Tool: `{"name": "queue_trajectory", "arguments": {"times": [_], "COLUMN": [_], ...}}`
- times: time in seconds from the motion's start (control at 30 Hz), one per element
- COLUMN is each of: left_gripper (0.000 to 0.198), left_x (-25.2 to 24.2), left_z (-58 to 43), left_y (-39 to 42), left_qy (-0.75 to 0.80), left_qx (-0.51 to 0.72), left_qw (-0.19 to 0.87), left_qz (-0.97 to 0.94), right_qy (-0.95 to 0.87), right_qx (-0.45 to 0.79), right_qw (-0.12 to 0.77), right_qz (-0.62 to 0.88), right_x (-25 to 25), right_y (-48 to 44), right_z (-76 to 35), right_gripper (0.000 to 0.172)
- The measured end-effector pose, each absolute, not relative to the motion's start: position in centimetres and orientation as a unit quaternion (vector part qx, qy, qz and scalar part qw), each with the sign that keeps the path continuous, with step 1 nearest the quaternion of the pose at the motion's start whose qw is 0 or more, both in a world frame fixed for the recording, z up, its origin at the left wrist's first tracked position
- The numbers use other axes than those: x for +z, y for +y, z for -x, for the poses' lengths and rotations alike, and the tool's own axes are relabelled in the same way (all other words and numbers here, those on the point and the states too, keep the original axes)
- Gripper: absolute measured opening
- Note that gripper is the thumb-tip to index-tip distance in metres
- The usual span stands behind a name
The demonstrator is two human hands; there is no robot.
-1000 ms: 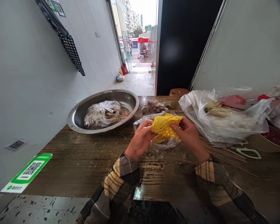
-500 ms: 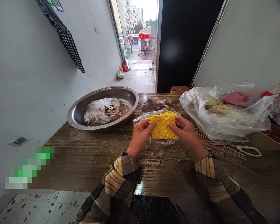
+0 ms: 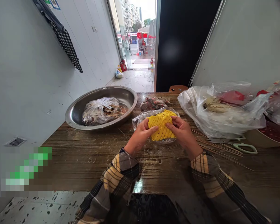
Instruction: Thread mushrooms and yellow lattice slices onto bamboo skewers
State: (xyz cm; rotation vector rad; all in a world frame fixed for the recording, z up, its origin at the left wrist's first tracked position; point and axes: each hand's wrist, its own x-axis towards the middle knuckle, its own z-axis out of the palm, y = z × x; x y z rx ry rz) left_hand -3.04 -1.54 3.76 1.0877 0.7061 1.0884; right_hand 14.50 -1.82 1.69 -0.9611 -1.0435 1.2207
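My left hand (image 3: pixel 141 137) and my right hand (image 3: pixel 182 133) both grip a yellow lattice-cut sheet of food (image 3: pixel 161 127), one at each side. I hold it just above a clear plastic bag (image 3: pixel 140 119) that lies on the dark wooden table (image 3: pixel 84 155). The fingers of both hands are curled round the sheet's edges. Plaid sleeves cover both of my forearms.
A steel basin (image 3: pixel 128 96) at the back left holds a plastic bag with skewers (image 3: pixel 100 110). A crumpled cloth (image 3: pixel 154 102) lies behind the yellow sheet. Large clear bags of food (image 3: pixel 224 115) fill the right side, with bamboo skewers (image 3: pixel 219 149) and green-handled scissors (image 3: pixel 245 147) in front of them.
The yellow sheet, bunched up a second ago, has been spread flatter between my hands and lowered a little toward the bag. Nothing else on the table has moved.
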Motion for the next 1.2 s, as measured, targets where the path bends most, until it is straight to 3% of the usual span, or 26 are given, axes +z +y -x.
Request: {"name": "queue_trajectory", "arguments": {"times": [0.47,0.67,1.2], "left_gripper": [0.038,0.028,0.027], "left_x": [3.7,3.4,2.6], "left_z": [3.1,3.3,3.5], "left_y": [-1.3,-0.8,0.1], "left_qy": [0.33,0.299,0.304], "left_qx": [0.49,0.492,0.539], "left_qw": [0.704,0.747,0.733], "left_qz": [-0.395,-0.332,-0.281], "right_qy": [-0.466,-0.478,-0.523], "right_qx": [0.511,0.524,0.316], "right_qw": [0.585,0.582,0.6], "right_qz": [0.424,0.398,0.516], "right_x": [2.0,1.9,2.6], "right_y": [-2.0,-2.1,-4.2], "right_z": [-14.6,-14.7,-20.0], "right_gripper": [0.047,0.047,0.036]}}
